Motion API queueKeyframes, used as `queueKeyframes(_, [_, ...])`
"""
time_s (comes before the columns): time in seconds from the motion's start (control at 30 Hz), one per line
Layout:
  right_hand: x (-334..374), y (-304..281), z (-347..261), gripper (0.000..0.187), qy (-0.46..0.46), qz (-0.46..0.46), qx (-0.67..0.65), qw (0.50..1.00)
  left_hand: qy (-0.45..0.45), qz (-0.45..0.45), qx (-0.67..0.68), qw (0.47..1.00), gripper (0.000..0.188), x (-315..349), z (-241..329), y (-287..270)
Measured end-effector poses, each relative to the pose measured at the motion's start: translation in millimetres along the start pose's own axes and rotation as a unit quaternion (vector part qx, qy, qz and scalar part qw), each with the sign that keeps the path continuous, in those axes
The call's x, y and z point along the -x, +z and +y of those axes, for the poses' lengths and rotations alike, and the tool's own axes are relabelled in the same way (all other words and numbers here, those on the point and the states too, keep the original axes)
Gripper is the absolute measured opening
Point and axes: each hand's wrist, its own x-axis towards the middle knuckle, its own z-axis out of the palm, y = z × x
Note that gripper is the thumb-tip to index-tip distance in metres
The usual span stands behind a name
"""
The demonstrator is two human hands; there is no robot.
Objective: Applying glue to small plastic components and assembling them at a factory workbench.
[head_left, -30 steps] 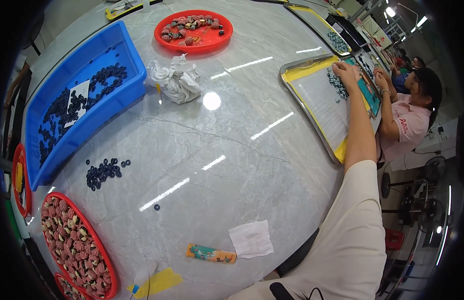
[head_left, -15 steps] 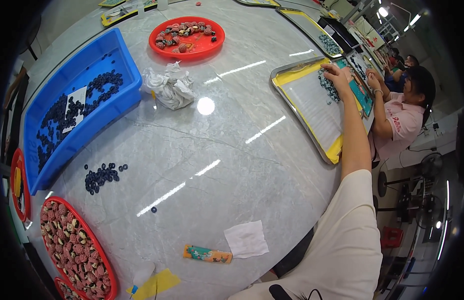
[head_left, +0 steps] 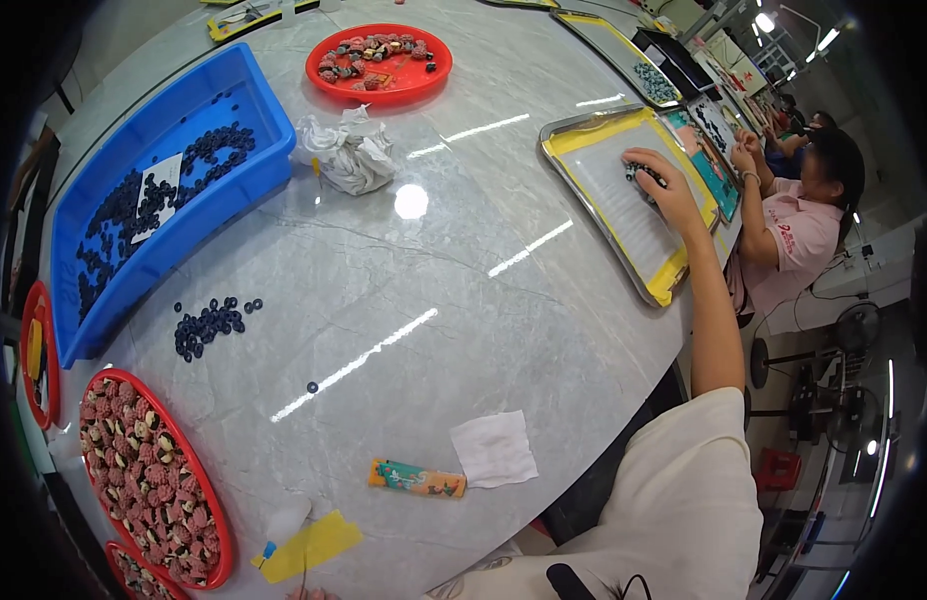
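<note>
My right hand (head_left: 666, 188) is over a metal tray with a yellow lining and a white sheet (head_left: 609, 185). Its fingers curl round a cluster of small dark and pale bluish pieces (head_left: 632, 172), partly hidden beneath them. Only a sliver of what appears to be my left hand (head_left: 312, 594) shows at the lower edge, fingers mostly out of sight. Near it lie a yellow strip (head_left: 314, 545) and a small whitish object with a blue tip (head_left: 287, 518).
A blue bin (head_left: 184, 290) of dark rings stands left, with loose rings (head_left: 209, 328) beside it. Red trays (head_left: 224, 560) hold pink-and-dark pieces. Crumpled tissue (head_left: 349, 160), a flat wipe (head_left: 494, 448) and a coloured packet (head_left: 416, 478) lie on the table. A co-worker (head_left: 794, 215) sits right.
My right hand has come back from the tray's far right edge onto the small pieces, which are now bunched beneath the fingers. A bit of skin has appeared at the lower edge.
</note>
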Motion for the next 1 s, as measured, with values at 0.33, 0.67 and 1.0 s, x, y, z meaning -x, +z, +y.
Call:
queueKeyframes(0.33, [2, 23, 14, 0.067, 0.15, 0.138, 0.179, 0.963, 0.034, 0.004, 0.031, 0.999, 0.029, 2, -4, -2])
queueKeyframes(0.67, [-38, 28, 41, 0.029, 0.044, 0.211, 0.203, 0.955, 0.021, 0.012, 0.03, 0.999, 0.03, 1, 1, -2])
queueKeyframes(1.0, [-36, 27, 29, 0.018, 0.087, 0.233, 0.257, 0.934, 0.008, 0.015, 0.03, 0.999, 0.029, -2, 4, -2])
